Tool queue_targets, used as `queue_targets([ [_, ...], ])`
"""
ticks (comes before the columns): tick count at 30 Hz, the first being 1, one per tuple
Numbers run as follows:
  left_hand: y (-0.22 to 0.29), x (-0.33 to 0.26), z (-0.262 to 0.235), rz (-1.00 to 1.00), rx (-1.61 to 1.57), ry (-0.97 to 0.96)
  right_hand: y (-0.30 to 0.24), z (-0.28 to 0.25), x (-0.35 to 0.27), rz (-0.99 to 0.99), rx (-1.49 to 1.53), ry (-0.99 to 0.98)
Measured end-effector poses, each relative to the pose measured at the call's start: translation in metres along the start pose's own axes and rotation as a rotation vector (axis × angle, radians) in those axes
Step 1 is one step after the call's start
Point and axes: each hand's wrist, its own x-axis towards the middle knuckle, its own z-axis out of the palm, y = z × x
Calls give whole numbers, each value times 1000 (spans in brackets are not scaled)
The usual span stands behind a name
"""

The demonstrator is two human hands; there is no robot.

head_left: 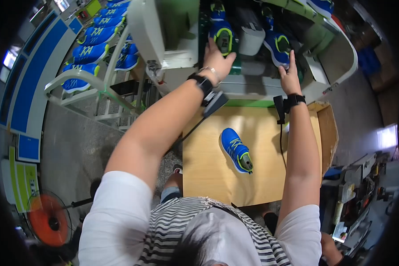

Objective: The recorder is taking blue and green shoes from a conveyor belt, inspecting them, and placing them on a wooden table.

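Both my arms reach forward into a pale machine with an open front. My left hand (pixel 218 63) has its fingers and thumb around the heel end of a blue sneaker (pixel 217 32) with a lime collar. To its right, my right hand (pixel 290 79) is open at the heel of another blue sneaker (pixel 275 48), its fingers stretched along the side and the thumb apart. Whether that thumb touches the shoe I cannot tell. A third blue sneaker (pixel 235 148) with lime laces lies on the wooden tabletop (pixel 201 170) below my arms, its toe pointing away from me.
Behind the shoes in the machine (pixel 178 60) sits a whitish block (pixel 252 41). A metal rack (pixel 71 103) at the left carries rows of blue sneakers (pixel 92 53). Black straps with cabled devices (pixel 215 104) are on my wrists. An orange fan (pixel 51 219) stands at lower left.
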Motion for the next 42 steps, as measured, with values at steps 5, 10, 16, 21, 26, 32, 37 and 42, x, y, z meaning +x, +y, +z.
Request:
queue_targets([
  [5, -52, -121, -51, 430, 191, -346, 77, -43, -113, 269, -533, -164],
  [10, -141, -282, -57, 11, 816, -1102, 90, -58, -213, 892, -581, -313],
  [16, -151, -321, -66, 8, 769, -1089, 53, -69, -276, 332, -187, 13],
  [21, -145, -313, -56, -82, 823, -1196, 67, -72, -296, 987, -182, 109],
  [26, -148, -314, -62, -118, 789, -1211, -8, -41, -280, 718, -347, -205],
  [32, -145, -316, -62, -67, 768, -1224, 12, -16, -300, 634, -102, -203],
  [37, -154, -322, -63, -74, 764, -1170, -57, -5, -340, 662, -131, -300],
  [42, -116, -307, -40, -370, 405, -991, -106, 3, -371, 571, 0, -252],
])
